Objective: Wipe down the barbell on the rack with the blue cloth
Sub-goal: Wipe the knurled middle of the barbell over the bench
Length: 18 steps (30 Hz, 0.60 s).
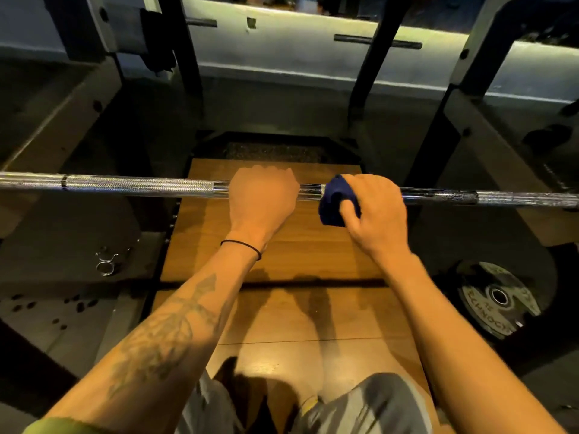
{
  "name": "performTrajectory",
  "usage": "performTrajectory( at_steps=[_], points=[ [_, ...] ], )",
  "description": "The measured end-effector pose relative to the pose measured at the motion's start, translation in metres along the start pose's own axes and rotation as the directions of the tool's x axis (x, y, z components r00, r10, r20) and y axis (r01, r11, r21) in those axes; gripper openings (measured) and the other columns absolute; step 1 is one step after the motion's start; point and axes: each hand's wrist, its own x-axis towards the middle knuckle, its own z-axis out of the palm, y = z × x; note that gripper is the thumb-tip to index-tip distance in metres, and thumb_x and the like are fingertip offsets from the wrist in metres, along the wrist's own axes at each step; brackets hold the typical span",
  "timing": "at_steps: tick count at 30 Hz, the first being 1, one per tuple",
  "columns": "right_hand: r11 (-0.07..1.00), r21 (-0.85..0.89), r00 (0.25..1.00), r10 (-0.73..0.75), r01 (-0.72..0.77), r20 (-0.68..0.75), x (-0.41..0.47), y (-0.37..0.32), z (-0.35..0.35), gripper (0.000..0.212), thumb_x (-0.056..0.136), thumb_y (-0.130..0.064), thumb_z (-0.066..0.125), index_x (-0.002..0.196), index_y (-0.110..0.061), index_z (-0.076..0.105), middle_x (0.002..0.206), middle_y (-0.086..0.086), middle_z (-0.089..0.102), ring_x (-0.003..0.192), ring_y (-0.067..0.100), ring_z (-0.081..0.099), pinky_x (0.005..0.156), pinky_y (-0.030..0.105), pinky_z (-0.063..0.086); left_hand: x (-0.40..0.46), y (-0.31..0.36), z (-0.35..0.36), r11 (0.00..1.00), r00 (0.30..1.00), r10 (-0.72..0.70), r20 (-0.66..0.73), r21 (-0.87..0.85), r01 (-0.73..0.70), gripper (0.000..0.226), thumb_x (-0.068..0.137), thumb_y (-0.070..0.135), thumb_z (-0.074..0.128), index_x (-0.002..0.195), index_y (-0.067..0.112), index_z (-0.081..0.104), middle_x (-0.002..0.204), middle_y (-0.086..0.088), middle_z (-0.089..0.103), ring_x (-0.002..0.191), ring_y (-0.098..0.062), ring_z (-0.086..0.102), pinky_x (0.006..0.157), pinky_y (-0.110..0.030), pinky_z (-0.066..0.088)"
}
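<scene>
A steel barbell (pixel 138 185) runs across the view from left to right, with knurled sections on both sides of a smooth middle. My left hand (pixel 262 195) grips the bar near its middle, fingers curled over the top. Just to its right, my right hand (pixel 372 208) holds a dark blue cloth (pixel 333 200) wrapped around the bar, thumb pressing the cloth from the near side. A short bare piece of bar shows between the two hands.
Black rack uprights (pixel 366 73) stand behind the bar, and a slanted frame beam (pixel 488 133) runs at the right. A wooden platform (pixel 300 252) lies below. A weight plate (pixel 498 299) leans at the lower right. A spring collar (pixel 106 261) lies on the floor at the left.
</scene>
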Motion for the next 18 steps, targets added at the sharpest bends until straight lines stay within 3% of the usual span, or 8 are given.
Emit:
performTrajectory(
  at_steps=[1, 3, 6, 8, 11, 14, 16, 18],
  points=[
    [0.999, -0.048, 1.0, 0.007, -0.007, -0.008, -0.002, 0.015, -0.003, 0.026, 0.089, -0.024, 0.048, 0.101, -0.009, 0.065, 0.086, 0.013, 0.061, 0.08, 0.037, 0.054, 0.071, 0.045, 0.038, -0.001, 0.0, -0.001, 1.0, 1.0, -0.001, -0.009, -0.006, 0.001, 0.048, 0.103, 0.033, 0.041, 0.057, 0.02, 0.049, 0.053, 0.003, 0.037, 0.05, -0.017, 0.037, 0.054, -0.033, 0.029],
    [0.971, -0.087, 0.968, 0.21, -0.223, -0.136, -0.006, 0.033, -0.007, 0.019, 0.09, -0.021, 0.048, 0.086, -0.007, 0.06, 0.079, 0.017, 0.057, 0.076, 0.04, 0.052, 0.068, 0.05, 0.038, -0.002, 0.001, -0.001, 1.0, 1.0, -0.007, -0.011, -0.02, 0.007, 0.048, 0.103, 0.032, 0.041, 0.057, 0.019, 0.051, 0.053, 0.003, 0.038, 0.051, -0.018, 0.037, 0.055, -0.033, 0.03],
    [0.861, 0.051, 0.794, 0.488, -0.506, -0.362, -0.002, 0.005, 0.004, 0.017, 0.089, -0.016, 0.053, 0.074, -0.008, 0.054, 0.075, 0.014, 0.054, 0.077, 0.034, 0.048, 0.077, 0.047, 0.039, -0.001, 0.002, -0.001, 0.999, 1.0, -0.017, -0.002, -0.03, 0.017, 0.05, 0.103, 0.032, 0.039, 0.058, 0.017, 0.055, 0.054, 0.003, 0.039, 0.052, -0.017, 0.039, 0.056, -0.034, 0.032],
    [0.884, 0.104, 0.812, 0.462, -0.457, -0.358, 0.009, -0.031, 0.019, 0.013, 0.088, -0.016, 0.055, 0.077, -0.011, 0.059, 0.076, 0.01, 0.056, 0.078, 0.029, 0.05, 0.078, 0.038, 0.035, -0.001, 0.001, 0.0, 0.999, 1.0, -0.02, -0.009, -0.025, 0.02, 0.049, 0.103, 0.032, 0.04, 0.059, 0.017, 0.057, 0.054, 0.002, 0.041, 0.052, -0.018, 0.04, 0.056, -0.034, 0.031],
    [0.98, 0.114, 0.97, 0.181, -0.164, -0.161, 0.004, -0.062, 0.03, 0.023, 0.089, -0.021, 0.055, 0.105, -0.01, 0.068, 0.099, 0.008, 0.064, 0.092, 0.024, 0.054, 0.088, 0.036, 0.039, 0.0, -0.001, 0.006, 1.0, 0.999, 0.011, -0.044, 0.015, -0.01, 0.045, 0.101, 0.028, 0.045, 0.061, 0.014, 0.059, 0.056, -0.003, 0.054, 0.054, -0.024, 0.052, 0.057, -0.037, 0.036],
    [0.992, 0.095, 0.997, -0.08, 0.079, 0.007, 0.004, -0.032, 0.016, 0.039, 0.09, -0.026, 0.053, 0.123, -0.008, 0.065, 0.112, 0.01, 0.065, 0.101, 0.029, 0.058, 0.09, 0.042, 0.043, -0.001, -0.003, 0.008, 1.0, 0.997, 0.026, -0.076, -0.001, -0.026, 0.044, 0.1, 0.026, 0.046, 0.06, 0.014, 0.059, 0.056, -0.005, 0.056, 0.055, -0.027, 0.054, 0.057, -0.039, 0.039],
    [0.998, 0.04, 0.999, -0.047, 0.048, -0.006, 0.001, -0.001, 0.006, 0.034, 0.091, -0.026, 0.05, 0.116, -0.009, 0.066, 0.101, 0.011, 0.065, 0.092, 0.032, 0.058, 0.082, 0.044, 0.043, -0.001, -0.002, 0.005, 0.999, 0.999, 0.027, -0.022, -0.037, -0.028, 0.047, 0.102, 0.028, 0.042, 0.059, 0.014, 0.056, 0.054, -0.003, 0.052, 0.052, -0.025, 0.05, 0.055, -0.039, 0.041],
    [0.995, -0.013, 0.983, 0.097, -0.101, -0.155, -0.008, 0.025, -0.004, 0.023, 0.092, -0.021, 0.049, 0.099, -0.007, 0.066, 0.086, 0.013, 0.06, 0.08, 0.036, 0.053, 0.072, 0.046, 0.038, -0.001, 0.0, 0.002, 0.998, 1.0, 0.021, 0.016, -0.065, -0.02, 0.051, 0.103, 0.028, 0.037, 0.056, 0.015, 0.054, 0.052, -0.001, 0.048, 0.05, -0.022, 0.047, 0.055, -0.04, 0.041]
  ],
)
